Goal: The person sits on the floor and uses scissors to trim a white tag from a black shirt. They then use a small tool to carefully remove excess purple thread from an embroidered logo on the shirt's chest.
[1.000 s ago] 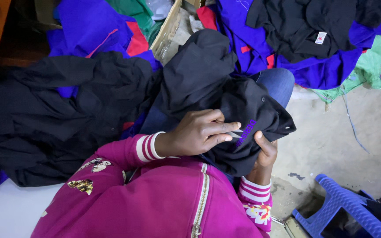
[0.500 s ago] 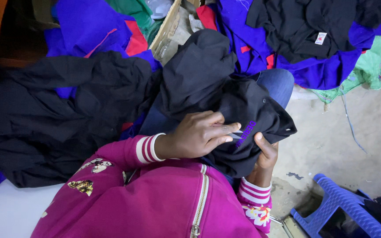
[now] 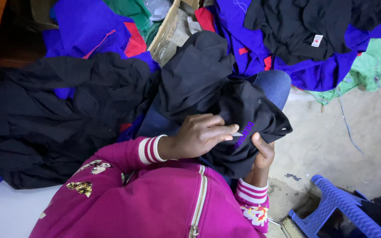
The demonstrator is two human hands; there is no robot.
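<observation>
A black garment (image 3: 225, 94) with purple stitching (image 3: 243, 134) lies bunched over my lap. My left hand (image 3: 197, 136) rests on top of it, its fingers pinched on a small silvery blade (image 3: 238, 133) whose tip touches the purple stitching. My right hand (image 3: 263, 152) grips the same garment from beneath at its right edge, thumb up against the cloth. Both sleeves are magenta with striped cuffs.
A heap of black cloth (image 3: 58, 119) lies to the left. Blue, red and green garments (image 3: 89, 31) are piled at the top, with more black and blue ones (image 3: 305, 39) at the upper right. A blue plastic stool (image 3: 331, 211) stands on the concrete floor at the lower right.
My left hand's fingers have shifted slightly over the purple stitching. Nothing else has visibly moved.
</observation>
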